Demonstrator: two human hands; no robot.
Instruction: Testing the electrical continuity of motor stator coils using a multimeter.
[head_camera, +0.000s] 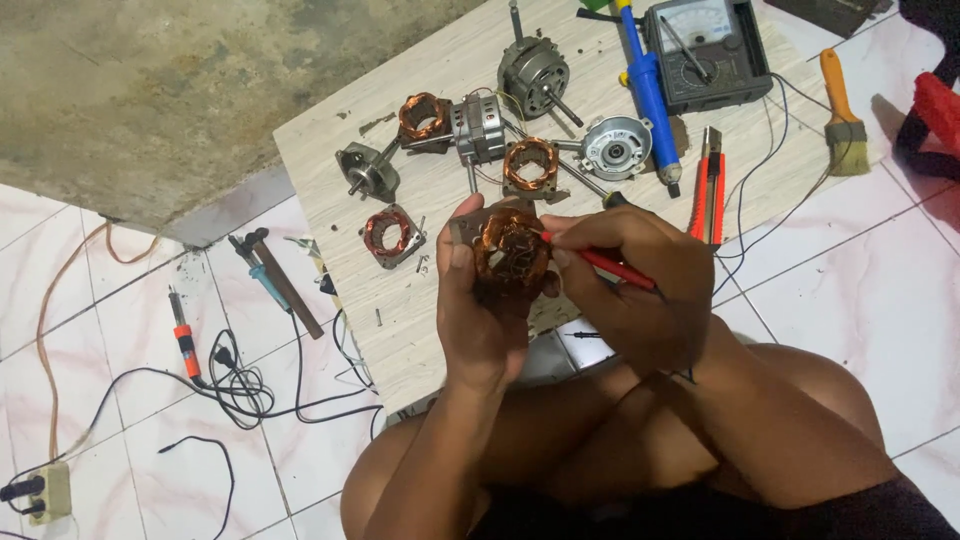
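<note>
Copper-wound square stator core (510, 255), grey steel laminations with orange-brown coils, is held above the near edge of the pale wood-grain board (420, 320), just over the person's knees. Left hand (478, 310) cradles it from below and from the left, thumb up along the left side and fingers curled under the frame. Right hand (628, 285) pinches a slim red probe (600, 263) between thumb and fingertips, pen-fashion; the tip rests at the right rim of the winding.

Risks, as judged:
- The probe tip could skid off the rounded coil and scratch the wire's enamel, since the contact point is small and the stator is unsupported in the air.
- The grip covers only one side; a firm push from the right could rotate the core in the palm.
- The black lead (745, 200) runs back towards the grey analogue meter (705, 50); a pull could drag it across the red utility knife (708, 185).

Room: a second copper-wound stator (530, 165) lies just beyond the hands, a third (388, 235) to the left. The board beneath the hands is mostly bare. The white tiled floor (850, 300) at right is open; at left it carries an orange-handled soldering iron (185, 345) and tangled black cables (250, 385).
</note>
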